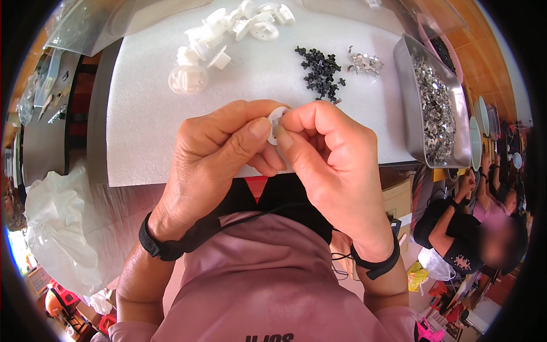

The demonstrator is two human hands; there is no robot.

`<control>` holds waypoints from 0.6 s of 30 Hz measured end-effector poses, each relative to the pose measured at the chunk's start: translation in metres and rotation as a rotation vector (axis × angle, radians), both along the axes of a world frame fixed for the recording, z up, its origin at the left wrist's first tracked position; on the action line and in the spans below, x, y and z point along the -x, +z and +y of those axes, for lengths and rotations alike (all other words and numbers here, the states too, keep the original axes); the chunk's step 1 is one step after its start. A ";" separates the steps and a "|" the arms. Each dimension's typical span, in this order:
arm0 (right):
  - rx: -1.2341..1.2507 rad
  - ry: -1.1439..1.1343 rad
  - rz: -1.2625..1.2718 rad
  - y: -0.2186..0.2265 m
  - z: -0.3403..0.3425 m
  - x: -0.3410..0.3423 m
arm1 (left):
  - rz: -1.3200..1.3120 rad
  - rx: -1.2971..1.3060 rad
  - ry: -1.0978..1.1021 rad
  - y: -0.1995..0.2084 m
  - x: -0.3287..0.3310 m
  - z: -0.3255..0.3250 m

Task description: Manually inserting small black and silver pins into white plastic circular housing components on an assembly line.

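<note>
Between thumb and fingers, my left hand [211, 148] grips a small round white plastic piece [273, 137] by its edge, above the front of the mat. My right hand [336, 154] is closed in a pinch against the same piece; whatever its fingertips hold is hidden. Beyond my hands lies a loose pile of small black cross-shaped parts [322, 73]. To the right of that pile are a few small shiny metal pieces [366, 64]. More white round plastic parts [208, 34] are heaped at the far left of the mat, with one disc [188, 79] nearest to me.
A white foam mat [142, 125] covers the work surface. On its right stands a metal tray [415, 131] full of metal pieces, with a pink container [457, 62] behind. A clear plastic bag [62, 228] hangs at left. Another person [456, 233] sits at far right.
</note>
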State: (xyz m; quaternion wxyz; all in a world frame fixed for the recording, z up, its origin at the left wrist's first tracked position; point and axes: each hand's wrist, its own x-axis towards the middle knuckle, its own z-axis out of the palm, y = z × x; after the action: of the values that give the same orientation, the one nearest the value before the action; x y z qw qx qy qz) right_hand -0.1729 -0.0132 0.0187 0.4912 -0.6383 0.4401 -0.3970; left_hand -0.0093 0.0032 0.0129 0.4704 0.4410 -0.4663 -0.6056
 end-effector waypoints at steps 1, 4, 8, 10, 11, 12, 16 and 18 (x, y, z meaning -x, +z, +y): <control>-0.001 0.005 0.006 0.000 0.000 0.000 | 0.001 -0.009 0.002 0.000 0.000 0.000; -0.003 0.000 0.014 -0.001 0.000 -0.004 | -0.017 -0.011 0.016 0.000 0.001 0.001; 0.070 0.001 0.018 -0.006 -0.002 -0.004 | -0.055 0.024 0.013 0.000 -0.001 -0.001; -0.027 0.003 -0.099 0.002 -0.001 0.001 | -0.013 -0.003 0.012 0.000 -0.002 -0.001; -0.124 0.005 -0.216 0.005 -0.001 0.004 | 0.030 -0.030 0.010 0.000 -0.003 -0.001; -0.123 0.008 -0.215 0.006 0.000 0.007 | 0.031 -0.029 0.013 0.000 -0.002 -0.001; -0.221 -0.039 -0.176 0.011 0.000 0.008 | 0.083 -0.001 -0.028 -0.002 -0.002 -0.001; -0.257 0.062 -0.147 0.011 -0.001 0.007 | 0.102 0.015 -0.033 -0.003 -0.002 -0.001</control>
State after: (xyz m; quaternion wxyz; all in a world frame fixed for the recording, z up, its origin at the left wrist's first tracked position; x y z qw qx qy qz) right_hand -0.1801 -0.0142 0.0294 0.6117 -0.5527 0.4303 -0.3678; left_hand -0.0069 0.0026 0.0100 0.4868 0.3985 -0.4535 -0.6313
